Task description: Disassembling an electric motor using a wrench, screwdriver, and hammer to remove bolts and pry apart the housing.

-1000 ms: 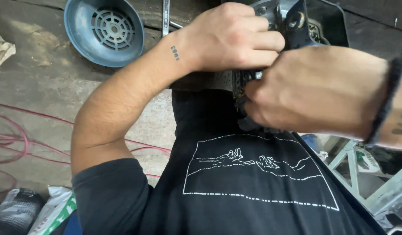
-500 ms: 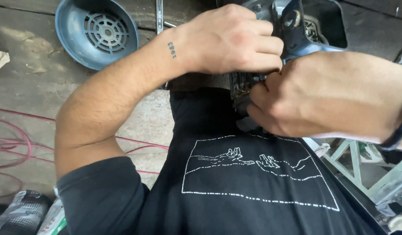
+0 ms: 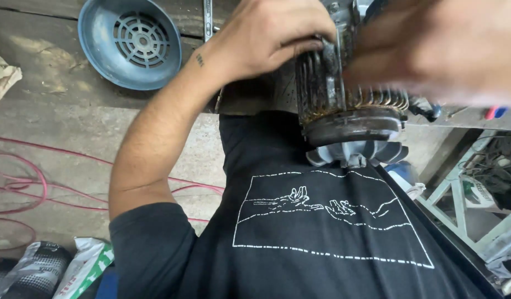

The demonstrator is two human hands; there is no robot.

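Note:
A dirty, finned electric motor (image 3: pixel 349 105) with a grey plastic fan (image 3: pixel 358 152) at its near end rests on the bench edge against my black shirt. My left hand (image 3: pixel 272 36) is wrapped over the motor's left side and top, fingers curled on the casing. My right hand (image 3: pixel 432 47), blurred and very close to the camera, lies over the motor's right side, gripping it.
A blue round fan cover (image 3: pixel 128 41) with a grille lies on the concrete floor at upper left. A metal wrench (image 3: pixel 207 19) lies beside it. Red cable (image 3: pixel 23 182) loops across the floor at left. Bags (image 3: pixel 61 271) sit at lower left, a metal frame (image 3: pixel 465 205) at right.
The motor has been pulled nearer and turned so its fan end now faces me. My right hand has risen toward the camera.

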